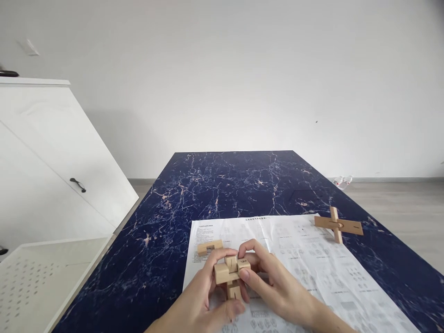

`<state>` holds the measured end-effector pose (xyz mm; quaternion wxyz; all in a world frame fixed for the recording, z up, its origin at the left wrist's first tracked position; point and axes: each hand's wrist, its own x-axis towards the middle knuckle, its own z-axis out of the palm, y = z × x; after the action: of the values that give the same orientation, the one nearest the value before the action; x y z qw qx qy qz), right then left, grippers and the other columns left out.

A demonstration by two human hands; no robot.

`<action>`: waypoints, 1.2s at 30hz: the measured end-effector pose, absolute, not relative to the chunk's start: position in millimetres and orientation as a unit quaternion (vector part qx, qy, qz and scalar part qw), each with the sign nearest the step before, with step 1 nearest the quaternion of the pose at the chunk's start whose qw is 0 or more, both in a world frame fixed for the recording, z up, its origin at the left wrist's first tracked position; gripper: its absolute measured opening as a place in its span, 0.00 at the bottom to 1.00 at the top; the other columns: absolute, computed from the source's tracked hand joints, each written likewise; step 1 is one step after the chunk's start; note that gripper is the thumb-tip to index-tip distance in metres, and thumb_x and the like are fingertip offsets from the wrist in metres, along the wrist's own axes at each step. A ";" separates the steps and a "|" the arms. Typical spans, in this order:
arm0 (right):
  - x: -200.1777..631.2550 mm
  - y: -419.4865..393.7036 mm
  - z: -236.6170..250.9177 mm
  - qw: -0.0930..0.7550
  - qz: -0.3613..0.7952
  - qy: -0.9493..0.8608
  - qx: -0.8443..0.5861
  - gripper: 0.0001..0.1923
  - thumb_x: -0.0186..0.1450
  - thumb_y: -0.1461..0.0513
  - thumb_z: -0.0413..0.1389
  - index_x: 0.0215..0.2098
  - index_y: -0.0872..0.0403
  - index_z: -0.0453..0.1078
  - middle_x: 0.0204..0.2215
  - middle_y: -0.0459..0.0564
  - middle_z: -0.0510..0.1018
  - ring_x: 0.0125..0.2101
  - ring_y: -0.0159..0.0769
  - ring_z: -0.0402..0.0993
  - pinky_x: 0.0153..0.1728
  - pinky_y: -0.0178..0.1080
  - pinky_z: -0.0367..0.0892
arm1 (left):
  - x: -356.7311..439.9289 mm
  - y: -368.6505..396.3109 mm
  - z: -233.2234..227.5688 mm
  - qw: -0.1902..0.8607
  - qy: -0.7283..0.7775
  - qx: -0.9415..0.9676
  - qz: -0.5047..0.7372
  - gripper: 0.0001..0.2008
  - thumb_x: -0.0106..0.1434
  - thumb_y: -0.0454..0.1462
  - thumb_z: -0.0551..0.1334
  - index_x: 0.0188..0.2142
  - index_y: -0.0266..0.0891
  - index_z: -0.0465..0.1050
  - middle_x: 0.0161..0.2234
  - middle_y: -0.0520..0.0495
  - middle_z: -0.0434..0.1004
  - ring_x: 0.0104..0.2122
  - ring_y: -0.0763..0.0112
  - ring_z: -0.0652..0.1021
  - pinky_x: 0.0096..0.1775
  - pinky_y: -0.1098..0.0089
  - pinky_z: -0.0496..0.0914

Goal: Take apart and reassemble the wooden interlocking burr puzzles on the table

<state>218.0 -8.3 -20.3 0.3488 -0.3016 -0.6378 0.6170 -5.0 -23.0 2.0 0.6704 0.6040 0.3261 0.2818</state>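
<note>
- Closest to the camera are the two hands: the left hand (204, 300) and right hand (277, 289) are both curled around a half-built wooden burr puzzle (231, 274), held just above the instruction sheet (312, 273).
- Left hand's fingers wrap the left end and the lower stub of the puzzle, thumb underneath; the right hand pinches the right end between thumb and fingertips. Neither hand is open.
- The puzzle looks like notched pale-wood bars crossed together, so probably light, rigid and a bit smooth. The joints look loose enough that bars could slide out if squeezed unevenly.
- Best grip is likely on the bar ends, flat faces, not the notches.
- One loose notched wooden piece (209, 247) lies on the sheet just beyond the left hand.
- A finished wooden cross (337, 225) sits well off to the right on the dark blue marbled tabletop (225, 185).
- White cabinet (45, 157) on the left.
</note>
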 end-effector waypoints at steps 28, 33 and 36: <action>216.9 -5.9 -9.4 0.314 0.629 -0.636 -0.317 0.24 0.77 0.41 0.52 0.40 0.52 0.66 0.23 0.40 0.67 0.23 0.30 0.56 0.27 0.38 0.52 | 0.5 -26.5 10.2 0.541 0.415 0.661 0.314 0.20 0.79 0.52 0.53 0.56 0.44 0.73 0.35 0.46 0.79 0.33 0.63 0.77 0.39 0.65 0.71; 216.4 -3.9 -14.3 0.316 0.657 -0.605 -0.320 0.26 0.77 0.39 0.52 0.39 0.53 0.66 0.20 0.40 0.69 0.22 0.30 0.60 0.27 0.37 0.55 | 4.8 -23.0 11.3 0.618 0.428 0.576 0.321 0.22 0.78 0.55 0.53 0.56 0.45 0.74 0.39 0.46 0.81 0.39 0.62 0.80 0.46 0.64 0.75; 216.6 -3.7 -20.6 0.318 0.654 -0.609 -0.317 0.27 0.76 0.38 0.51 0.39 0.53 0.66 0.19 0.40 0.70 0.20 0.29 0.60 0.27 0.37 0.56 | 4.4 -20.4 8.9 0.703 0.412 0.487 0.315 0.23 0.76 0.56 0.57 0.56 0.44 0.75 0.36 0.48 0.79 0.35 0.65 0.80 0.42 0.65 0.76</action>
<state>216.6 -3.7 -20.6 0.3175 -0.3172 -0.6091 0.6539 4.4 -20.4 8.9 0.7025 0.4870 0.4123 0.3152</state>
